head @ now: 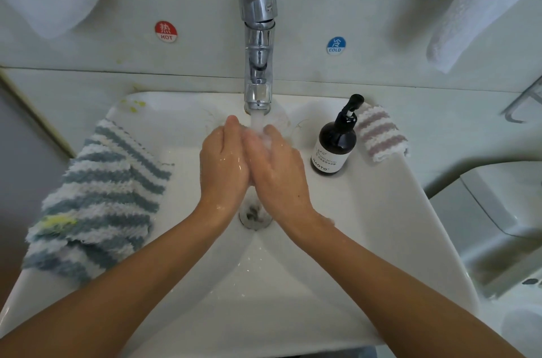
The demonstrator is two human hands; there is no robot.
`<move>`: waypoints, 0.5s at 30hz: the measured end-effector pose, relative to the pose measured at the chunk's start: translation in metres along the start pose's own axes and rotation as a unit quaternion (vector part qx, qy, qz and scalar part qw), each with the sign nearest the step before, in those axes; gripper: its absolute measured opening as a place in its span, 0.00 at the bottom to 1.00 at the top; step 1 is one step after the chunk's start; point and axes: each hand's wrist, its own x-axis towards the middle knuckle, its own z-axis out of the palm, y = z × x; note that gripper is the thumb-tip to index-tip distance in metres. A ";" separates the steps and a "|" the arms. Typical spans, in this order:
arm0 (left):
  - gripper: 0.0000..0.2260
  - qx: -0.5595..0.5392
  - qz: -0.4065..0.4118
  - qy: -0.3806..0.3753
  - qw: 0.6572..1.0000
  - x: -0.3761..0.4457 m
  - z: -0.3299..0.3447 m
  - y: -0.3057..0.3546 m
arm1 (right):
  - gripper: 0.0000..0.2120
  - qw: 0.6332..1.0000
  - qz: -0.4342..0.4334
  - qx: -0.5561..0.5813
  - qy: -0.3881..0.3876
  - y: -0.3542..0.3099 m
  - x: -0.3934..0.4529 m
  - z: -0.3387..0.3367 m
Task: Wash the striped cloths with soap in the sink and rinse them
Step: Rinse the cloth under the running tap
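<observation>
Both hands pressed together under running tap, apparently empty

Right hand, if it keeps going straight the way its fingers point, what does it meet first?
Probably the water stream its fingertips already touch, then the faucet spout behind it; depth is unclear from this single view of the right hand.

Both hands (wet, seemingly soapy) meet under running faucet.

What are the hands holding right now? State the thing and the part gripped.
Nothing. The left hand and right hand press together under the running water. Both cloths lie on the sink rim, untouched.
</observation>
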 end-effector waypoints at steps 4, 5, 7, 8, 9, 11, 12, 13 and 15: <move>0.18 0.017 0.017 -0.009 1.000 0.002 0.000 -0.004 | 0.15 1.000 -0.002 0.002 0.006 -0.001 0.002 -0.001; 0.16 0.016 0.020 -0.009 1.000 0.002 0.000 -0.005 | 0.14 1.000 0.002 0.003 0.003 -0.001 0.002 -0.002; 0.10 0.013 0.018 -0.007 1.000 0.002 0.000 -0.006 | 0.11 1.000 0.003 0.010 -0.004 0.000 0.002 -0.002; 0.07 0.009 0.013 -0.011 1.000 0.003 0.000 -0.006 | 0.08 1.000 -0.003 0.010 -0.005 0.001 0.001 -0.003; 0.04 0.006 0.006 -0.017 1.000 0.003 0.000 -0.006 | 0.05 1.000 -0.008 0.009 -0.004 0.003 0.002 -0.004; 0.04 0.014 -0.001 -0.031 0.999 0.003 -0.001 -0.005 | 0.02 1.000 -0.017 0.006 0.009 0.005 0.002 -0.008; 0.05 0.018 -0.003 -0.038 0.999 0.002 0.000 -0.005 | 0.03 0.999 -0.028 0.008 0.018 0.005 0.002 -0.009; 0.06 0.019 -0.010 -0.048 0.999 0.001 0.000 -0.005 | 0.04 0.999 -0.041 0.009 0.028 0.005 0.001 -0.009; 0.05 -0.004 -0.035 -0.071 0.997 -0.002 0.002 -0.002 | 0.07 0.997 -0.055 0.018 0.048 0.004 0.000 -0.008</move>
